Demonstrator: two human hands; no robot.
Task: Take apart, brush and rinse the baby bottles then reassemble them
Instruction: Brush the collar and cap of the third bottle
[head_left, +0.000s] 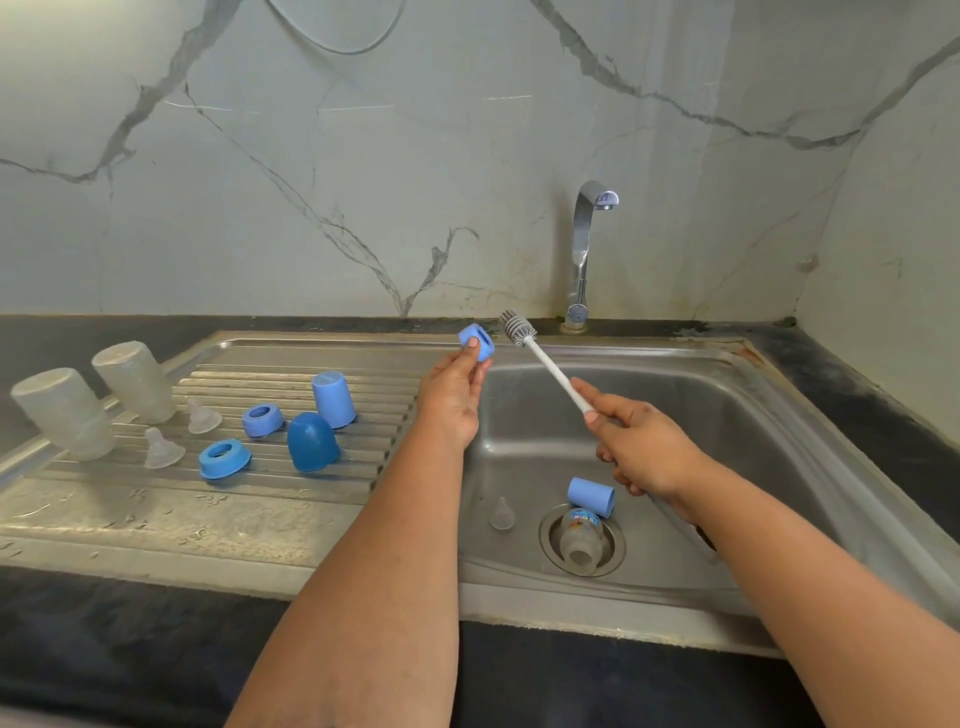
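up over the sink basin (727, 415), the left hand (451, 402) pinches a light blue collar ring (478, 341) between thumb and fingertips, the ring's opening turned toward the brush; the other fingers curl loosely behind it. the right hand (641, 449) is wrapped around the lower end of a white-handled bottle brush (540, 358), fingers curled tight on the handle, and the grey bristle head sits just beside the ring, near touching it; whether they meet cannot be told.

down in the basin, a clear bottle (581, 540) with a printed label lies on its side over the drain, mouth toward the front edge. a light blue cap (591, 497) lies on its side touching the bottle's far end, and a clear nipple (502, 514) stands on the basin floor to the left of the drain.

on the ribbed drainboard (156, 519) to the left of the basin, two clear bottles stand upside down at the left edge, one (65, 413) nearer the front and one (136, 382) behind it. beside them are two clear nipples (163, 449) (202, 415), then a bright blue collar ring (224, 458) toward the front and a paler one (263, 420) behind. a dark blue domed cap (312, 441) sits mouth down near the drainboard's right side, with a light blue cylindrical cap (333, 399) just behind it. the tap (584, 249) rises at the sink's back edge.
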